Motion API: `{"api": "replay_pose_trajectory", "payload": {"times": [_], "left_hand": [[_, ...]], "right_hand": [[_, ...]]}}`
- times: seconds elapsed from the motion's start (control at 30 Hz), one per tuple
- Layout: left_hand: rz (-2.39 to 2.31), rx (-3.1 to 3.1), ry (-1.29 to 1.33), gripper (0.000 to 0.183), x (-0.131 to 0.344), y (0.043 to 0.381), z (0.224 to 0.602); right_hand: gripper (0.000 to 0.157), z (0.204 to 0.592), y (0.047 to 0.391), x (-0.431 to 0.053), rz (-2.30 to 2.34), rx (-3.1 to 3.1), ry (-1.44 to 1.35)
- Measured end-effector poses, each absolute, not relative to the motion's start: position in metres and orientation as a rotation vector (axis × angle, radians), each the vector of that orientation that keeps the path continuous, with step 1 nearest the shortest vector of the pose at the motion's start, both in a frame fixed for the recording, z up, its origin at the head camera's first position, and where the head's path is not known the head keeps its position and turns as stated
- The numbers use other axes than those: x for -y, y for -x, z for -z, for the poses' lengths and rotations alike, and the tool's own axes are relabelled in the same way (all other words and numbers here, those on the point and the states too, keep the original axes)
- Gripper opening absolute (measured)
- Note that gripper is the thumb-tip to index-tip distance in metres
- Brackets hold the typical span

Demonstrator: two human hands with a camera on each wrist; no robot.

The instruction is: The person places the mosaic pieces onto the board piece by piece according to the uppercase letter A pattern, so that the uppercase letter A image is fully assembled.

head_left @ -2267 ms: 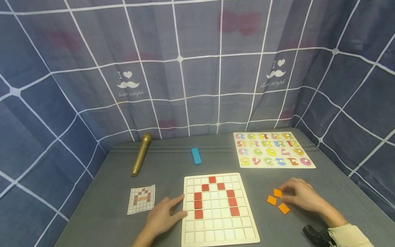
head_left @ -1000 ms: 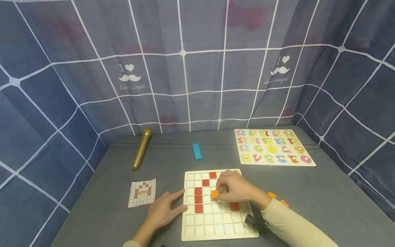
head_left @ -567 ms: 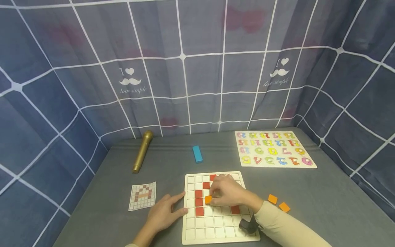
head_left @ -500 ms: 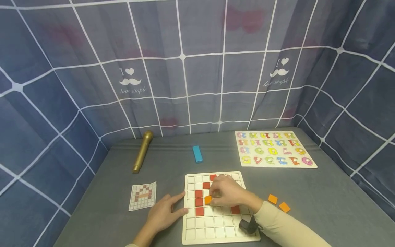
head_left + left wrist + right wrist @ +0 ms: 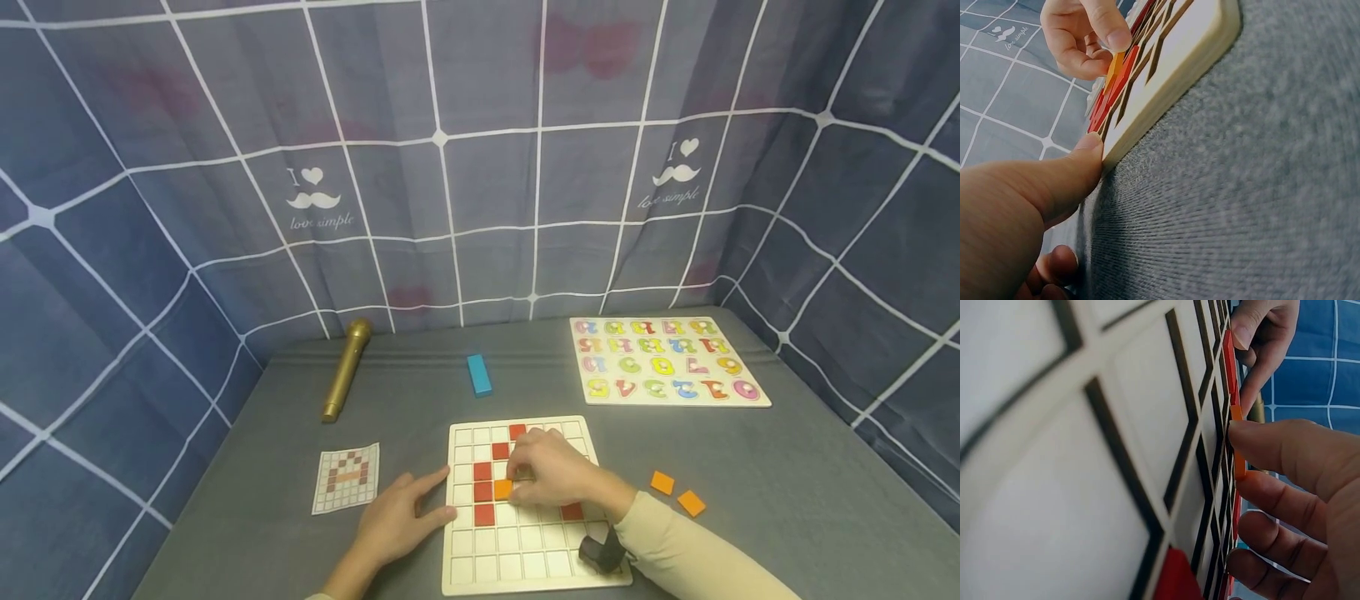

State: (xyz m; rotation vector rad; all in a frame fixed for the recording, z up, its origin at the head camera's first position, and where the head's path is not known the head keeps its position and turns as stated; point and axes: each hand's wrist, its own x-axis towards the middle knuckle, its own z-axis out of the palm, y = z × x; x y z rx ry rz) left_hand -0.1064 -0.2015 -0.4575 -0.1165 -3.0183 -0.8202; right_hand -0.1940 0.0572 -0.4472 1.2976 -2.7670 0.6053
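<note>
A cream grid board [image 5: 517, 568] lies on the grey cloth, with several red square tiles [image 5: 484, 514] set in its cells. My right hand [image 5: 553, 468] is over the board and pinches an orange square tile [image 5: 502, 490] between thumb and forefinger. In the right wrist view that orange tile [image 5: 1239, 464] is low against the grid, beside the red tiles. My left hand [image 5: 393, 518] rests at the board's left edge. Its thumb and forefinger touch the rim; the left wrist view shows the thumb [image 5: 1063, 175] against the corner. Some cells are hidden beneath my right hand and sleeve.
Two loose orange tiles [image 5: 677, 493] lie right of the board. A small printed pattern card [image 5: 347, 498] is at the left. Farther back are a gold microphone [image 5: 347, 371], a blue block [image 5: 479, 375] and a number puzzle board [image 5: 667, 392]. A checked curtain [image 5: 487, 183] closes off the back and sides.
My right hand has carried one orange tile from the group on the right to the board, then lowered it leftward beside the red tiles. My left hand has stayed at the edge.
</note>
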Motion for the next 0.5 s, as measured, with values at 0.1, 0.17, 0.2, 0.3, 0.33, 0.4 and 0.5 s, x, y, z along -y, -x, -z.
{"api": "replay_pose_trajectory", "payload": {"times": [0.1, 0.17, 0.2, 0.3, 0.33, 0.4, 0.5], "left_hand": [[0.816, 3.017, 0.112, 0.061, 0.2013, 0.1066, 0.4583], [0.810, 3.014, 0.112, 0.061, 0.2010, 0.1066, 0.4587], [0.806, 3.013, 0.111, 0.061, 0.2009, 0.1065, 0.4588], [0.803, 3.012, 0.111, 0.061, 0.2008, 0.1060, 0.4590], [0.804, 3.014, 0.113, 0.061, 0.2009, 0.1059, 0.4591], [0.806, 3.016, 0.114, 0.061, 0.2011, 0.1057, 0.4595], [0.808, 3.019, 0.117, 0.061, 0.2013, 0.1057, 0.4602]], "right_hand": [[0.019, 0.4460, 0.1938, -0.0572, -0.599, 2.770, -1.298], [0.019, 0.4454, 0.1936, -0.0569, -0.591, 2.779, -1.293], [0.019, 0.4452, 0.1936, -0.0568, -0.591, 2.786, -1.290], [0.020, 0.4450, 0.1934, -0.0564, -0.595, 2.804, -1.281], [0.020, 0.4449, 0.1932, -0.0563, -0.595, 2.809, -1.279], [0.020, 0.4453, 0.1928, -0.0563, -0.597, 2.814, -1.275], [0.020, 0.4456, 0.1920, -0.0564, -0.595, 2.809, -1.272]]}}
